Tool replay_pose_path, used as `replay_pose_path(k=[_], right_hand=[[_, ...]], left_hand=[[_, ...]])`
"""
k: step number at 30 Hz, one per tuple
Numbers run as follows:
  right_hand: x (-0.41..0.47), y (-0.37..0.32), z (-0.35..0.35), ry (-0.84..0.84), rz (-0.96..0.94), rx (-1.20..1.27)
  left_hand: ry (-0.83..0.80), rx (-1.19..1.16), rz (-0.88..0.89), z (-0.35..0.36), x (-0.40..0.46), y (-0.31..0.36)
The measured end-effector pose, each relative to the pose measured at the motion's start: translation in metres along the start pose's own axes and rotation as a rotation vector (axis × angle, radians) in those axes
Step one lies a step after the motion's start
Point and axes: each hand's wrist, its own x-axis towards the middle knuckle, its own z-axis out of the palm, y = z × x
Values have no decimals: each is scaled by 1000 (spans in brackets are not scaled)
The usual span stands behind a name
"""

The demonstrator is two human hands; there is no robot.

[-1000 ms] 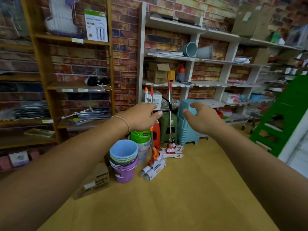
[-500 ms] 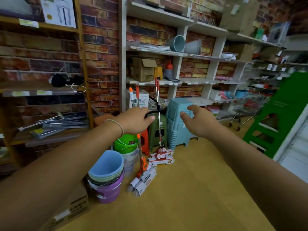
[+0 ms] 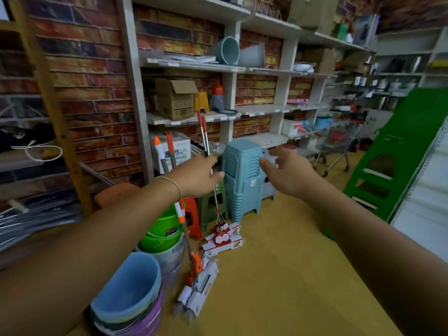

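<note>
left grip brackets the mop pole beside the stools, clamped or not i cannot tell; right grip spread, holding nothing; lifting not yet begun.

tan floor under stools, buckets, mops

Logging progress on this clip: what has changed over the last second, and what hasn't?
Both hands moved forward as the person stepped closer to the shelves. The left hand has reached the red-tipped mop handle, which now passes behind it; a grip cannot be confirmed. The right hand stays open, now beside the blue stool stack. The orange mop and buckets stand as before.
</note>
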Motion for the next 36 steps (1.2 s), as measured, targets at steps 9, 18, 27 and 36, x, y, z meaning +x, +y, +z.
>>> replay_pose_path(k=[9,18,27,36], right_hand=[[136,78,60,-93,31,-31],[298,160,73,-259,-33,-134],[407,218,102,-348,-50,-174],[529,252,164,-372,-36,-197]], left_hand=[[-73,2,-26,64,133,-23],[-143,6,-138,101,293,-34],[-191,128,-185,153,412,-68],[-257,110,-208,208,545,-139]])
